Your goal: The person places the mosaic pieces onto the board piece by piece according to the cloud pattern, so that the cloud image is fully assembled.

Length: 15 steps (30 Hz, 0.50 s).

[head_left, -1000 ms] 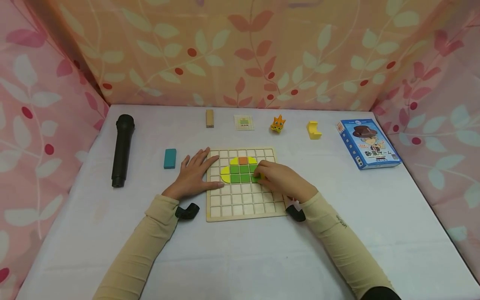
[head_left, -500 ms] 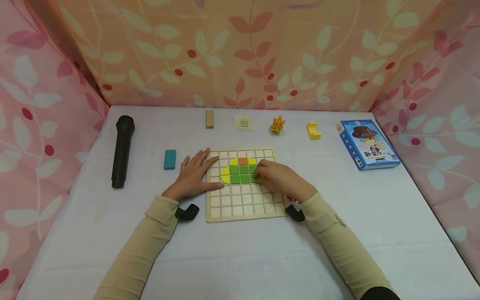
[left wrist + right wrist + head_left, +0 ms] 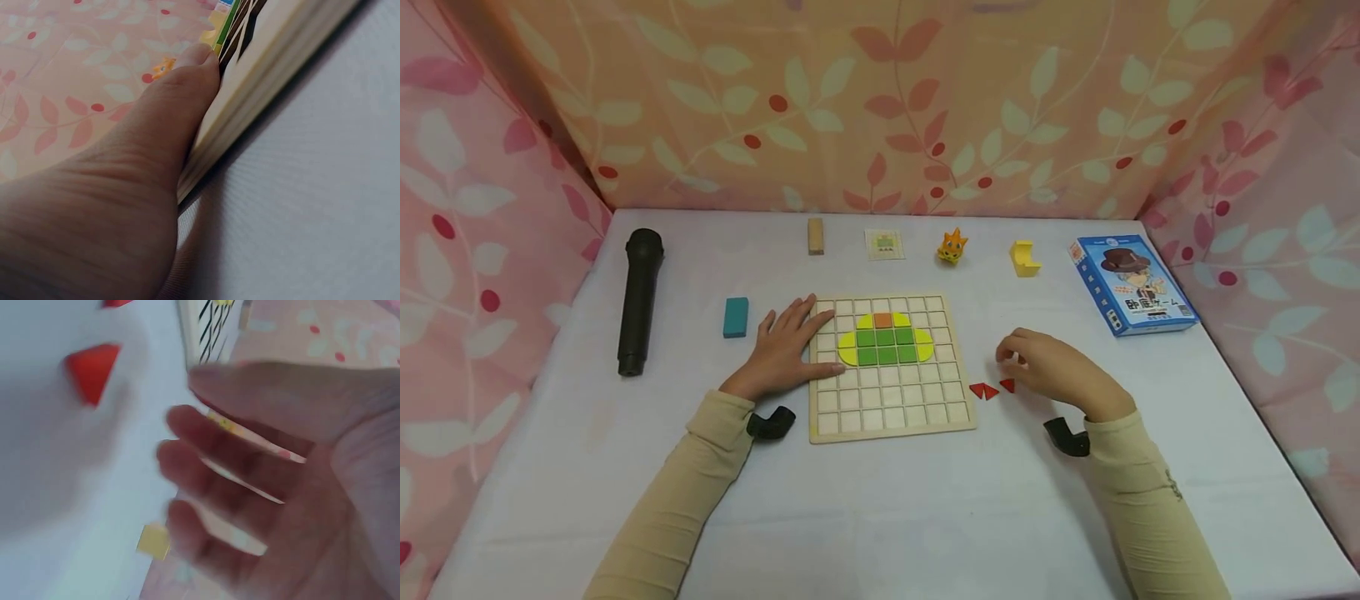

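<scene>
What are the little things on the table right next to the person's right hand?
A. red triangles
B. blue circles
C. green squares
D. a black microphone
A. The red triangles lie on the white table just beside the right hand, off the wooden grid board.

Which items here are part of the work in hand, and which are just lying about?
In use: grid board, coloured tiles, red triangles, left hand, right hand.
Lying about: microphone, teal block, wooden block, card, orange figure, yellow piece, blue box.
</scene>
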Each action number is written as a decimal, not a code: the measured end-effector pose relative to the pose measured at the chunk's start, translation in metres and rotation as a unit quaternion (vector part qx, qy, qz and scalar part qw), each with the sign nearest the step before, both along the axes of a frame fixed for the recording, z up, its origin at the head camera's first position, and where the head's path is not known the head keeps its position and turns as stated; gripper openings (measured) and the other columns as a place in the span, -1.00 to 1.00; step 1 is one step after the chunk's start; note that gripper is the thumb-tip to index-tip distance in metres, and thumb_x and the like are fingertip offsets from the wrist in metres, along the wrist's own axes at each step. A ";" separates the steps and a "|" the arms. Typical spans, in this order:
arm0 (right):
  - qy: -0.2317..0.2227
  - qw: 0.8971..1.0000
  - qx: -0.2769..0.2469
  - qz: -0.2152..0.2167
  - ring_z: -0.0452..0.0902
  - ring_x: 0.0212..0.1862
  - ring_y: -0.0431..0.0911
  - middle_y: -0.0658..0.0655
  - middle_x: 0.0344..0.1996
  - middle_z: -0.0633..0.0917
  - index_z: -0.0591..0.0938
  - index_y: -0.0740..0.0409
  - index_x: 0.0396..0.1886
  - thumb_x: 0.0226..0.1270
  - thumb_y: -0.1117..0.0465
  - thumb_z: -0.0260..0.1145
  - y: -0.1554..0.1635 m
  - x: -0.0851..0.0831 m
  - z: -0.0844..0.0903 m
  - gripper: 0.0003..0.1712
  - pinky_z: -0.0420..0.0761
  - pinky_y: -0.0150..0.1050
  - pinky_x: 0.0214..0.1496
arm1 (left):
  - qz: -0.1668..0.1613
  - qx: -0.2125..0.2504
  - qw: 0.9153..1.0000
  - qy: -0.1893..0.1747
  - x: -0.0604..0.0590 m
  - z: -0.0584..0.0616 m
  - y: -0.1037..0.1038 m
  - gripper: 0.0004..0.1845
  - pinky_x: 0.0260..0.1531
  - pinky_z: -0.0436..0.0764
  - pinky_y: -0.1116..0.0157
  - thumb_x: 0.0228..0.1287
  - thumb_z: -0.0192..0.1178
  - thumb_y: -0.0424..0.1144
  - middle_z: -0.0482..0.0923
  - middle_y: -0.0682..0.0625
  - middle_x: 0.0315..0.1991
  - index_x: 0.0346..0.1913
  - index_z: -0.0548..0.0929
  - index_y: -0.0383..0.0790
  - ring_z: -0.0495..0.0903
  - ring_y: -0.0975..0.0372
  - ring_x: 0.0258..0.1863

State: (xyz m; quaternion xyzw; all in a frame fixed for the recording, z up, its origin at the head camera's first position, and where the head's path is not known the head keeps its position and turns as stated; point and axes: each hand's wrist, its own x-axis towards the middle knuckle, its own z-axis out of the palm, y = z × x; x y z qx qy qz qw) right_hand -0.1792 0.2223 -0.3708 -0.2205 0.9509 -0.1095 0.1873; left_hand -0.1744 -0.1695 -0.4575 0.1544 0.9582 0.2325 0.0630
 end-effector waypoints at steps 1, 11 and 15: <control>-0.014 1.000 -0.002 -0.002 0.51 -0.18 -0.06 0.04 -0.22 0.63 0.65 0.12 -0.13 0.28 0.23 0.32 0.005 0.003 -0.001 -0.82 0.60 -0.06 -0.07 | 0.000 -0.001 1.000 0.000 0.000 0.000 0.000 0.01 0.38 -0.33 -0.15 0.04 0.17 0.44 -0.24 -0.06 0.56 0.50 0.11 0.09 -0.29 0.04 0.53; -0.003 0.999 -0.038 0.015 0.48 -0.25 -0.12 -0.01 -0.32 0.60 0.62 0.12 -0.18 0.21 0.33 0.35 0.025 0.016 -0.022 -0.82 0.56 -0.15 -0.15 | 0.001 0.006 1.000 -0.004 0.001 0.003 -0.001 0.00 0.38 -0.33 -0.16 0.05 0.18 0.42 -0.24 -0.06 0.56 0.50 0.10 0.09 -0.29 0.03 0.53; 0.017 0.999 -0.050 0.014 0.46 -0.28 -0.13 0.00 -0.35 0.58 0.59 0.15 -0.20 0.21 0.36 0.34 0.024 0.017 -0.026 -0.82 0.54 -0.17 -0.18 | 0.000 0.005 1.000 -0.002 0.000 0.002 0.000 0.00 0.38 -0.33 -0.16 0.05 0.18 0.41 -0.24 -0.07 0.56 0.50 0.10 0.09 -0.29 0.02 0.53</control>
